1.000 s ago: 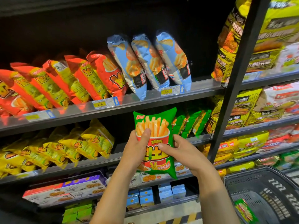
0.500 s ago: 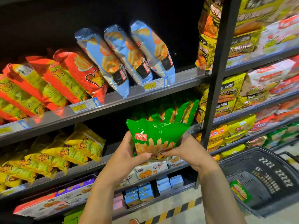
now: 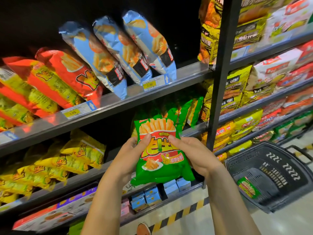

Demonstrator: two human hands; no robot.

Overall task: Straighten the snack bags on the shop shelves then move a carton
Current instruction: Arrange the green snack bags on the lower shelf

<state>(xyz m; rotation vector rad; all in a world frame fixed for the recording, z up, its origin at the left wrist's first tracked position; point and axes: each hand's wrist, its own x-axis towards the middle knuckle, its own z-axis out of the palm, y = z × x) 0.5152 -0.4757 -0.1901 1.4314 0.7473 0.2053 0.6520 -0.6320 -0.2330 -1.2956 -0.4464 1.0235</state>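
Orange-red foil snack bags (image 3: 67,72) at the upper left of the frame lean in a slanted row on the top shelf. Below them, at the lower left, crinkled yellow snack bags (image 3: 79,156) lie slumped over one another, so that side looks unfinished to me. Right of the orange row, three pale blue chip bags (image 3: 108,53) slant the same way. At centre the left hand (image 3: 130,155) and the right hand (image 3: 194,156) share one green foil bag printed with fries (image 3: 160,158). Each grip is closed on it, thumb on the front and fingers behind, and the bag hangs upright in the air before the shelves, resting on none of them. Beneath it, small blue cartons (image 3: 150,195) stand untouched on the bottom shelf; which carton is meant I cannot tell, and that step seems not yet begun. Just right, more green bags (image 3: 186,109) stand in a row, likely this bag's place. At the lower right sits a black plastic basket (image 3: 271,175).
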